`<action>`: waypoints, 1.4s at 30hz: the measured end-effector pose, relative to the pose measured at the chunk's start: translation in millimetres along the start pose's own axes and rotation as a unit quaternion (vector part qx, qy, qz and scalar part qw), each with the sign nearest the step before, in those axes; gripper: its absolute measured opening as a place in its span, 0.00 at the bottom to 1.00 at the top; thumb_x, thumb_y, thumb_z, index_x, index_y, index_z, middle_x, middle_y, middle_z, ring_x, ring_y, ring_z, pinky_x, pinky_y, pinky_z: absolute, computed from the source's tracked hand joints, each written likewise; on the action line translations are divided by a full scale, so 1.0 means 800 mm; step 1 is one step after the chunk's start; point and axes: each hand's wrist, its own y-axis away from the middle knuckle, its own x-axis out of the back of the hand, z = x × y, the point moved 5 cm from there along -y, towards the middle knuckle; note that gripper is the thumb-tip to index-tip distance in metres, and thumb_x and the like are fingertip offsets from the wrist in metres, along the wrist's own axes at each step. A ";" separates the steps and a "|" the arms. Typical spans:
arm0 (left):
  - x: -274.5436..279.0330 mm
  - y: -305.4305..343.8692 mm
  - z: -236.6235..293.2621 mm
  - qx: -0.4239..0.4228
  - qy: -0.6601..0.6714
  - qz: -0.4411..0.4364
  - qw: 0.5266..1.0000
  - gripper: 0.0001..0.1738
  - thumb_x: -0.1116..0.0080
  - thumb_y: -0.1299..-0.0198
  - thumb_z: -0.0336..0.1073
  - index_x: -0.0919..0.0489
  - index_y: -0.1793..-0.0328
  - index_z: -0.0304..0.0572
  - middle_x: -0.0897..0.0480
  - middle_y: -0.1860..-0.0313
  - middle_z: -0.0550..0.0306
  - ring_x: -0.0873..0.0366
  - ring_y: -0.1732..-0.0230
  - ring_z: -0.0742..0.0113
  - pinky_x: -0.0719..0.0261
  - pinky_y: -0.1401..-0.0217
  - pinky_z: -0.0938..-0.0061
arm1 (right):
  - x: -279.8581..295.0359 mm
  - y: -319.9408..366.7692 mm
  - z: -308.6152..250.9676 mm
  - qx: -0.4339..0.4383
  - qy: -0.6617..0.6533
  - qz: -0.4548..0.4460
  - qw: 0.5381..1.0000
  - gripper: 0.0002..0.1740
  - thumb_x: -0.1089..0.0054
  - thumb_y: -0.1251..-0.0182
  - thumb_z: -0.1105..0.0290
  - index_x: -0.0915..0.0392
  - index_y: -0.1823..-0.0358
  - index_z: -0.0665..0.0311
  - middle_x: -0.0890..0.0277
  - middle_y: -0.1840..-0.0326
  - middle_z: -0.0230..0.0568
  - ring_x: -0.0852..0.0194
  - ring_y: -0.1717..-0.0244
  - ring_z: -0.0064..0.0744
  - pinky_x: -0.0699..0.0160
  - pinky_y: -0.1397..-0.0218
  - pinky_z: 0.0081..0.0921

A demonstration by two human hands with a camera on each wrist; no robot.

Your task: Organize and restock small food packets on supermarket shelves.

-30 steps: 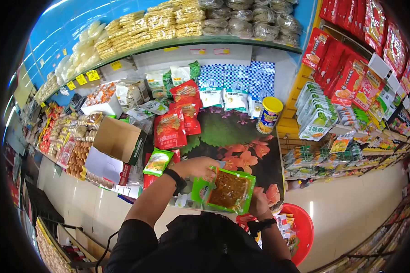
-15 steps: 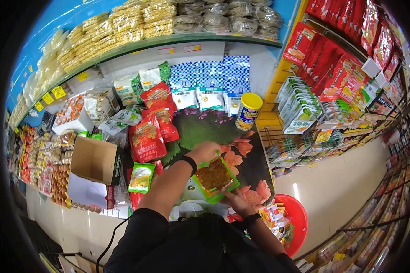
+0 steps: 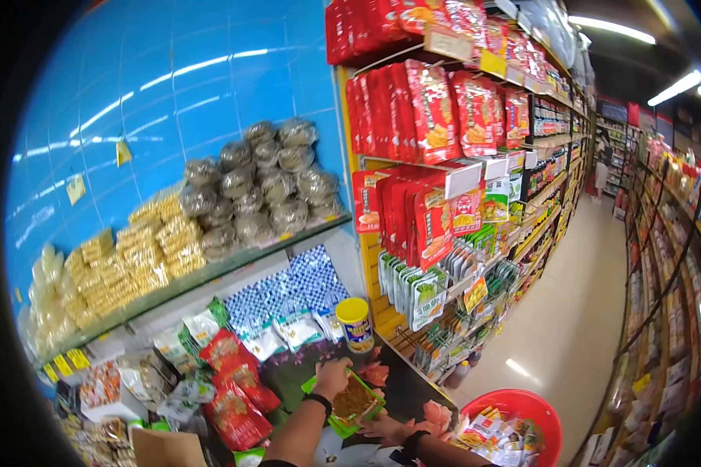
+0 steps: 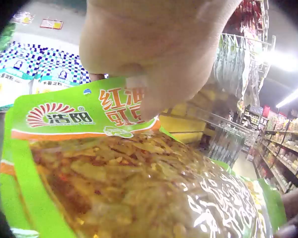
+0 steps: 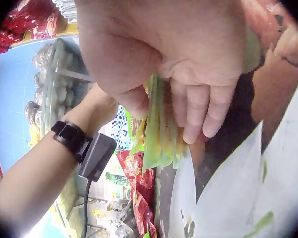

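Note:
A green-edged clear packet of brown pickled vegetables is held between both hands over the front of the table. My left hand grips its far end, the thumb lying over the printed label in the left wrist view. My right hand pinches the near end. Several such packets lie together as a stack, edge-on between thumb and fingers in the right wrist view. The left wrist view shows the oily filling and green header close up, with another green edge behind it.
A yellow-lidded can stands just beyond the hands. Red packets lie to the left, blue-checked bags lean at the back. A red basket of packets is at the right. Hanging goods line a rack past the table's edge.
The head view has swung up and to the right, showing more of the aisle. Both hands keep hold of the pickled vegetable packets, which have shifted from a tilt toward me to farther over the table.

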 end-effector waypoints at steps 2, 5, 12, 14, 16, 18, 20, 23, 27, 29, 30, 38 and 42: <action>0.015 0.023 0.006 -0.017 0.014 0.042 0.999 0.29 0.37 0.43 0.36 0.25 0.33 0.62 0.23 0.35 0.54 0.26 0.32 0.47 0.35 0.33 0.44 | 0.001 -0.004 -0.004 0.001 0.003 0.000 1.000 0.42 0.37 0.26 0.46 0.43 0.21 0.60 0.29 0.28 0.46 0.26 0.30 0.43 0.27 0.28 0.39; 0.042 0.075 0.014 -0.029 0.065 0.114 0.991 0.37 0.34 0.45 0.40 0.29 0.26 0.60 0.35 0.21 0.56 0.40 0.21 0.48 0.41 0.26 0.40 | 0.004 -0.018 0.002 -0.018 0.019 0.025 0.999 0.35 0.37 0.26 0.49 0.34 0.26 0.61 0.26 0.31 0.44 0.21 0.35 0.36 0.20 0.34 0.33; 0.030 0.205 0.008 0.067 -0.067 0.060 0.994 0.42 0.33 0.45 0.50 0.32 0.22 0.61 0.44 0.16 0.53 0.50 0.16 0.40 0.50 0.22 0.29 | 0.001 -0.033 -0.001 0.034 0.034 0.050 0.998 0.22 0.40 0.23 0.55 0.25 0.36 0.61 0.16 0.50 0.34 0.14 0.54 0.25 0.15 0.56 0.21; 0.008 0.223 -0.003 0.053 -0.012 0.037 0.998 0.41 0.33 0.43 0.49 0.31 0.21 0.58 0.40 0.18 0.48 0.44 0.19 0.38 0.42 0.23 0.36 | -0.006 -0.016 -0.016 0.027 0.041 0.059 0.997 0.23 0.39 0.24 0.55 0.25 0.36 0.60 0.16 0.50 0.34 0.13 0.55 0.26 0.14 0.55 0.23; -0.007 0.236 -0.010 0.022 0.033 0.022 0.999 0.41 0.33 0.41 0.49 0.32 0.21 0.55 0.37 0.21 0.41 0.34 0.25 0.35 0.31 0.27 0.44 | -0.007 -0.010 -0.011 -0.004 0.028 0.043 0.999 0.27 0.38 0.24 0.52 0.28 0.32 0.58 0.18 0.43 0.37 0.15 0.48 0.27 0.15 0.49 0.24; -0.014 0.245 -0.009 0.028 0.040 0.039 0.998 0.42 0.33 0.42 0.48 0.33 0.21 0.51 0.34 0.24 0.37 0.31 0.28 0.34 0.29 0.28 0.46 | -0.005 -0.003 -0.008 -0.011 0.013 0.030 0.999 0.30 0.38 0.25 0.51 0.31 0.29 0.57 0.20 0.38 0.38 0.17 0.44 0.29 0.16 0.45 0.26; -0.039 0.255 -0.015 0.008 0.020 0.056 0.998 0.37 0.35 0.39 0.47 0.30 0.25 0.46 0.31 0.26 0.36 0.33 0.27 0.36 0.34 0.24 0.49 | -0.004 0.007 -0.005 0.007 -0.011 0.018 1.000 0.32 0.38 0.24 0.51 0.35 0.26 0.55 0.22 0.37 0.39 0.17 0.42 0.31 0.16 0.42 0.29; -0.095 0.268 -0.043 -0.021 -0.025 0.064 0.997 0.28 0.40 0.34 0.44 0.25 0.31 0.37 0.30 0.26 0.38 0.39 0.21 0.39 0.43 0.16 0.53 | 0.011 -0.004 0.022 -0.016 -0.057 -0.024 0.998 0.34 0.40 0.23 0.53 0.40 0.24 0.56 0.26 0.32 0.40 0.19 0.39 0.35 0.19 0.37 0.32; -0.105 0.295 -0.040 0.048 0.005 0.023 0.999 0.32 0.39 0.36 0.40 0.28 0.28 0.34 0.33 0.23 0.38 0.42 0.20 0.38 0.41 0.18 0.50 | 0.021 0.016 0.019 0.000 -0.089 -0.013 0.996 0.29 0.43 0.21 0.58 0.37 0.25 0.60 0.27 0.34 0.40 0.18 0.41 0.37 0.18 0.38 0.32; -0.092 0.309 -0.027 0.069 0.041 0.031 0.996 0.36 0.36 0.40 0.42 0.30 0.26 0.37 0.32 0.25 0.36 0.38 0.24 0.36 0.37 0.22 0.49 | 0.027 0.015 0.023 -0.011 -0.096 -0.035 0.995 0.31 0.43 0.20 0.60 0.40 0.24 0.62 0.29 0.33 0.41 0.19 0.40 0.39 0.19 0.37 0.33; -0.075 0.312 -0.018 0.072 0.067 0.050 0.994 0.40 0.33 0.43 0.45 0.32 0.24 0.40 0.29 0.28 0.33 0.33 0.28 0.34 0.32 0.25 0.49 | 0.026 0.022 0.019 -0.007 -0.088 -0.034 0.995 0.32 0.43 0.21 0.61 0.42 0.23 0.66 0.28 0.35 0.43 0.21 0.38 0.40 0.20 0.36 0.32; -0.080 0.330 -0.007 0.131 0.050 -0.034 0.990 0.43 0.33 0.46 0.47 0.31 0.26 0.33 0.35 0.25 0.25 0.36 0.25 0.28 0.32 0.24 0.47 | 0.035 0.013 0.037 0.014 -0.075 -0.042 0.996 0.33 0.47 0.19 0.67 0.47 0.21 0.71 0.29 0.32 0.53 0.23 0.34 0.44 0.22 0.30 0.37; -0.077 0.331 -0.005 0.148 0.071 -0.046 0.985 0.42 0.34 0.46 0.47 0.30 0.26 0.36 0.38 0.23 0.24 0.37 0.25 0.27 0.32 0.23 0.47 | 0.036 0.016 0.034 0.010 -0.078 -0.055 0.995 0.31 0.50 0.18 0.68 0.47 0.21 0.71 0.30 0.32 0.54 0.25 0.32 0.45 0.23 0.29 0.38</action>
